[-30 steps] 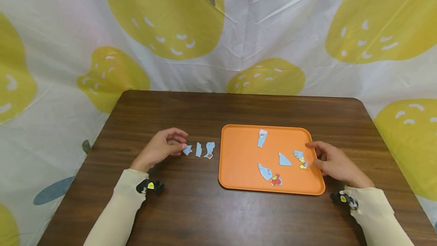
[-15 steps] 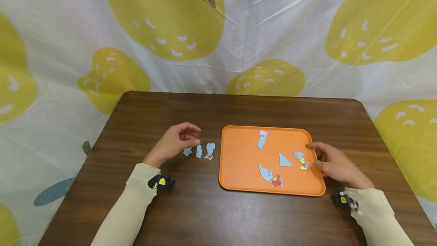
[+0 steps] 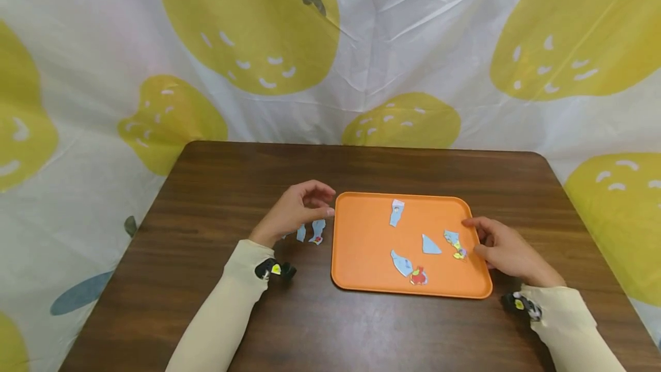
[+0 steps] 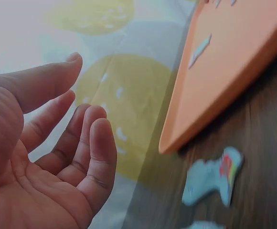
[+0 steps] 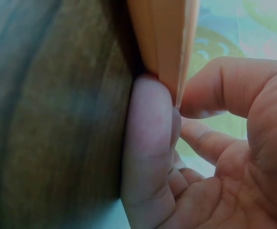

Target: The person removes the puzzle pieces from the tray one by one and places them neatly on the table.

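Observation:
My left hand (image 3: 298, 208) hovers over the table just left of the orange tray (image 3: 361, 268), its thumb close to the rim. In the left wrist view nothing lies between its relaxed fingers (image 4: 102, 143). Below it are light-blue, irregularly cut flat pieces; one piece (image 3: 317, 231) has a red and yellow patch, another piece (image 3: 301, 233) is partly covered by the hand, and a third is nearly hidden. On the right, my right hand (image 3: 508, 251) holds the tray's right edge between thumb and fingers, as the right wrist view shows at the orange rim (image 5: 169, 52).
On the tray lie several cut pieces: a blue strip (image 3: 396, 214), a blue triangle (image 3: 431, 244), a yellow-and-blue piece (image 3: 454, 243), a curved blue piece (image 3: 400, 263) and a red piece (image 3: 419, 276). A fruit-patterned curtain (image 3: 361, 33) hangs behind the brown table (image 3: 258, 159).
My left hand has moved right, from beside the leftmost loose piece, over the others, to the tray's left rim. The right hand and the tray stay put.

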A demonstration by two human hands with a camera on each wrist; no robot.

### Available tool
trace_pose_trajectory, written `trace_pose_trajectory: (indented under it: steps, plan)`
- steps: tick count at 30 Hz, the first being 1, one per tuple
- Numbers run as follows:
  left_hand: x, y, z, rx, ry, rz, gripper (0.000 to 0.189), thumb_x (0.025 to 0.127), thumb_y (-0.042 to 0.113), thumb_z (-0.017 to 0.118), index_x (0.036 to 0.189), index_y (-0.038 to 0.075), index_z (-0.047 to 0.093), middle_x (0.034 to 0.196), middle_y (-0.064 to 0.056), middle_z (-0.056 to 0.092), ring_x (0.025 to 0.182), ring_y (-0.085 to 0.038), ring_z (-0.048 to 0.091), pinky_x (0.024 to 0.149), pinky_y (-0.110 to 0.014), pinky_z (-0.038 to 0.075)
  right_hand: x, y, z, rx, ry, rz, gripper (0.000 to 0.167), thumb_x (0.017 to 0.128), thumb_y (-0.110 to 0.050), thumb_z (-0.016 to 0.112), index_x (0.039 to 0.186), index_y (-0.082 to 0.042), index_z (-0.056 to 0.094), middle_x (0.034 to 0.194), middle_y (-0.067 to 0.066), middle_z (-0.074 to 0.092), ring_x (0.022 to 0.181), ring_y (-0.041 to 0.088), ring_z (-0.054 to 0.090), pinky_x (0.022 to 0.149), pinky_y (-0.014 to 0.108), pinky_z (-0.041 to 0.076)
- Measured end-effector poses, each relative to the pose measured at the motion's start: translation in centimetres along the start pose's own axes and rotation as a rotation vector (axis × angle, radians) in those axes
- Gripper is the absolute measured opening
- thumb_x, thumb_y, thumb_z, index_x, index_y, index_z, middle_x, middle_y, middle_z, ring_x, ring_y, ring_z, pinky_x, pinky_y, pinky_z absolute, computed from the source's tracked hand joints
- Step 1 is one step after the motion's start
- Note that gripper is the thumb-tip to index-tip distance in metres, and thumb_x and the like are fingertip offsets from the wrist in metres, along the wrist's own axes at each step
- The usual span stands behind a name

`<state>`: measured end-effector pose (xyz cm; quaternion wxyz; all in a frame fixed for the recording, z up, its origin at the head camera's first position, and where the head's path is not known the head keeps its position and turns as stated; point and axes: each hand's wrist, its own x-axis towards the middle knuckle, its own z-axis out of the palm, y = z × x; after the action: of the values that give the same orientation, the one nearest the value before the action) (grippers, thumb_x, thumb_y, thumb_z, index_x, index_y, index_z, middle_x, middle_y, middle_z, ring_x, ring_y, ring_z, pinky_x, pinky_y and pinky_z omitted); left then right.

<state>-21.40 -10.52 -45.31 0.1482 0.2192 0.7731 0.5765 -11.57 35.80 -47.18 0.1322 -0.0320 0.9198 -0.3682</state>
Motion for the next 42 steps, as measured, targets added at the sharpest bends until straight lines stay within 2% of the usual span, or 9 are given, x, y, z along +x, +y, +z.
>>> trace_pose_trajectory:
  steps: [7, 11, 19, 26, 33, 38, 42]
  plan:
    - [2.0, 1.2, 1.9, -0.005, -0.046, 0.015, 0.037, 0.092, 0.015, 0.084, 0.126, 0.009, 0.07, 0.131, -0.025, 0.067, 0.104, -0.022, 0.069, 0.089, -0.029, 0.058, 0.3, -0.1, -0.2, -0.012, -0.003, -0.008, 0.055, 0.096, -0.003, 0.066, 0.149, -0.002, 0.052, 0.104, 0.014, 0.06, 0.07, 0.016, 0.057, 0.058, 0.032, 0.058]
    - [3.3, 1.7, 3.2, -0.022, -0.07, 0.018, 0.038, 0.092, 0.013, 0.084, 0.127, 0.009, 0.07, 0.132, -0.024, 0.066, 0.104, -0.021, 0.069, 0.083, -0.029, 0.057, 0.5, -0.2, -0.2, -0.019, -0.002, -0.015, 0.054, 0.096, -0.003, 0.067, 0.148, -0.002, 0.052, 0.104, 0.014, 0.06, 0.07, 0.016, 0.057, 0.057, 0.032, 0.058]
    - [5.7, 2.1, 5.2, -0.017, -0.109, 0.032, 0.045, 0.09, 0.013, 0.085, 0.131, 0.004, 0.068, 0.134, -0.022, 0.067, 0.101, -0.018, 0.07, 0.084, -0.025, 0.055, 0.4, -0.3, -0.1, -0.009, -0.002, -0.015, 0.054, 0.095, -0.001, 0.066, 0.148, -0.001, 0.052, 0.105, 0.015, 0.06, 0.071, 0.017, 0.057, 0.058, 0.033, 0.059]
    - [7.7, 1.9, 6.7, -0.016, -0.125, 0.036, 0.046, 0.089, 0.013, 0.087, 0.13, 0.003, 0.068, 0.132, -0.021, 0.068, 0.102, -0.016, 0.068, 0.087, -0.024, 0.056, 0.2, -0.3, -0.2, -0.013, 0.009, -0.02, 0.054, 0.095, -0.001, 0.066, 0.148, -0.001, 0.053, 0.106, 0.016, 0.06, 0.069, 0.016, 0.056, 0.057, 0.032, 0.059]
    - [8.7, 1.5, 8.5, 0.026, -0.183, -0.004, 0.047, 0.089, 0.012, 0.086, 0.131, 0.004, 0.068, 0.128, -0.019, 0.069, 0.1, -0.017, 0.068, 0.073, -0.024, 0.053, 0.0, 0.1, 0.1, -0.005, 0.003, -0.007, 0.055, 0.094, 0.0, 0.065, 0.148, -0.002, 0.052, 0.107, 0.016, 0.06, 0.071, 0.017, 0.056, 0.056, 0.033, 0.059]
    - [9.4, 0.7, 9.5, 0.052, -0.217, -0.054, 0.049, 0.085, 0.01, 0.089, 0.13, 0.008, 0.069, 0.126, -0.011, 0.071, 0.104, -0.016, 0.069, 0.082, -0.024, 0.058, -0.2, 0.2, 0.0, -0.004, 0.007, -0.008, 0.055, 0.094, 0.0, 0.065, 0.148, -0.001, 0.052, 0.107, 0.016, 0.06, 0.071, 0.016, 0.056, 0.056, 0.032, 0.058]
    - [9.8, 0.0, 10.2, 0.068, -0.237, -0.075, 0.053, 0.081, 0.007, 0.092, 0.13, 0.009, 0.07, 0.126, -0.008, 0.071, 0.101, -0.015, 0.069, 0.086, -0.024, 0.059, -0.4, 0.1, 0.1, 0.006, 0.004, -0.014, 0.055, 0.095, 0.0, 0.065, 0.148, 0.0, 0.052, 0.107, 0.017, 0.06, 0.071, 0.016, 0.057, 0.056, 0.033, 0.059]
